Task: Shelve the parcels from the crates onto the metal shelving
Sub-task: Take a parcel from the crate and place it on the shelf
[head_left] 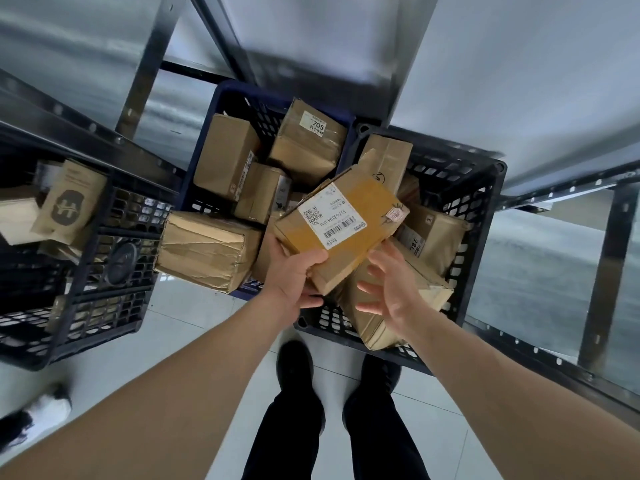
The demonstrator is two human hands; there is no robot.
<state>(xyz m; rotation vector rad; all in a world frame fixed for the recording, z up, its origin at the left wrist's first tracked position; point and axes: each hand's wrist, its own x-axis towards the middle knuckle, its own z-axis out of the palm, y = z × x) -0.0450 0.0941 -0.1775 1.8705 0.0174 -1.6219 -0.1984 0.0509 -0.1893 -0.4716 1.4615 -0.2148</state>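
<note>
Parcel (341, 223) gripped by left hand (294, 275) above crates (485, 209); right hand (388, 289) spread, empty; many parcels remained unshelved.

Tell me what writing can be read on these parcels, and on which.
"705": white label on the parcel at the blue crate's far end.
"537-S380A 0U8", roughly: label on the held parcel, gripped by the left hand.
"98": partly hidden label right of it.
Barcodes, small print: unreadable.
</note>
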